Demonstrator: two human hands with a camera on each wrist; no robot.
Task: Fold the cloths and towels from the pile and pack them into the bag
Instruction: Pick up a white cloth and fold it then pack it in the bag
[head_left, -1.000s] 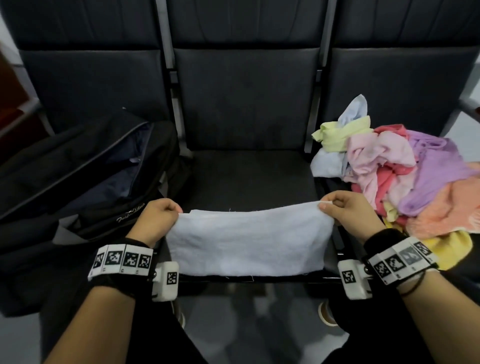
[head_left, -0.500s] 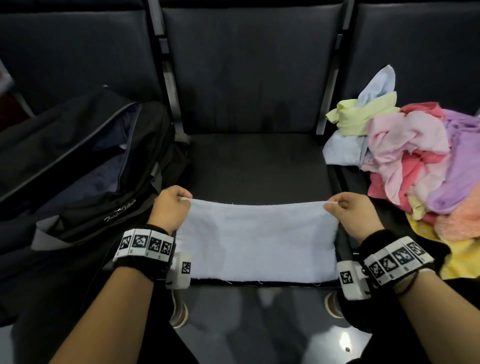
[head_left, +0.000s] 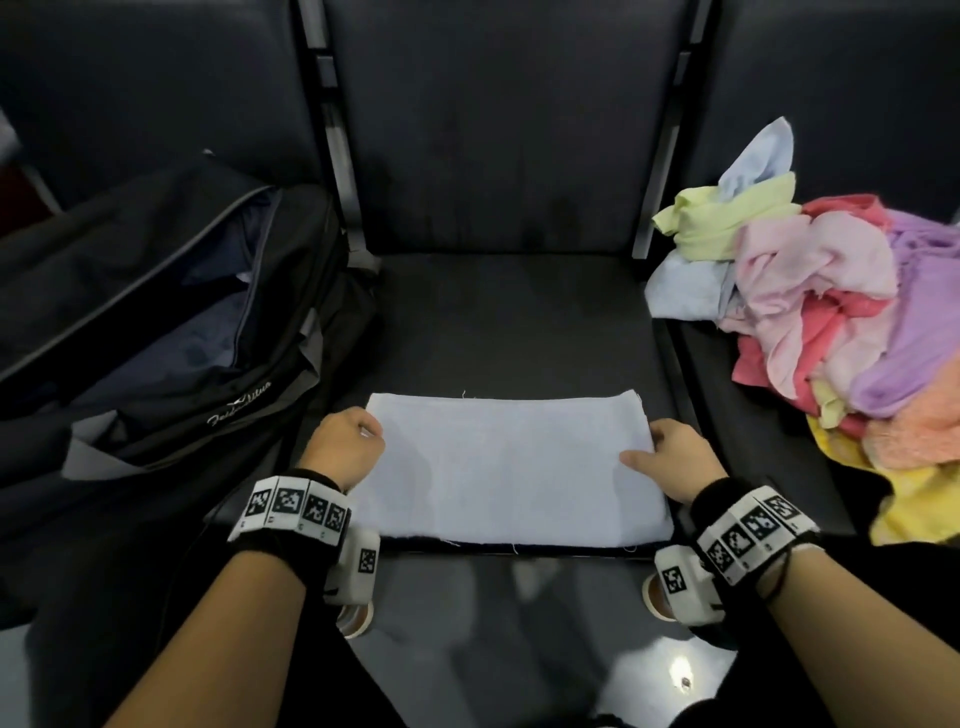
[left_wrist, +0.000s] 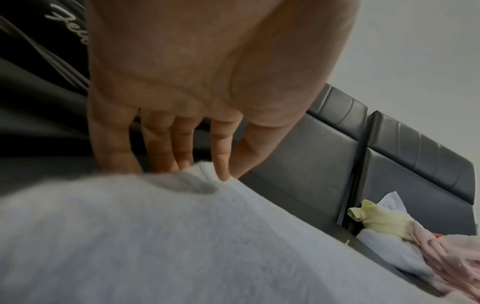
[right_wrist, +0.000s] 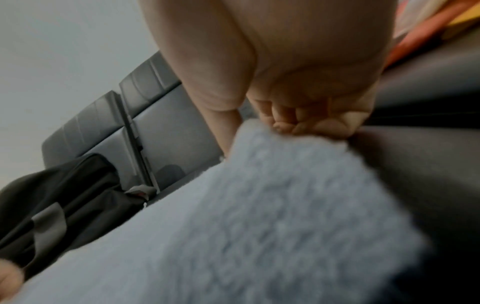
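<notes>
A pale blue-white towel (head_left: 509, 467) lies flat, folded into a rectangle, on the front of the middle seat (head_left: 498, 322). My left hand (head_left: 363, 434) is at its left edge. In the left wrist view the left hand (left_wrist: 228, 174) has thumb and index tip on the towel (left_wrist: 182, 236) and the other fingers behind its raised edge. My right hand (head_left: 644, 452) holds the right edge. In the right wrist view the right hand (right_wrist: 259, 131) has its thumb along the top of the towel (right_wrist: 259, 226) and curled fingers at the edge. A black bag (head_left: 156, 322) lies unzipped on the left seat.
A pile of loose cloths (head_left: 831, 312) in yellow, pink, red, purple, orange and light blue covers the right seat. Dark seat backs (head_left: 498, 130) rise behind. The glossy floor (head_left: 493, 623) shows below the seat's front edge, between my forearms.
The towel, held up by its far corners before, now lies flat on the seat. Both hands have slid nearer me along its side edges.
</notes>
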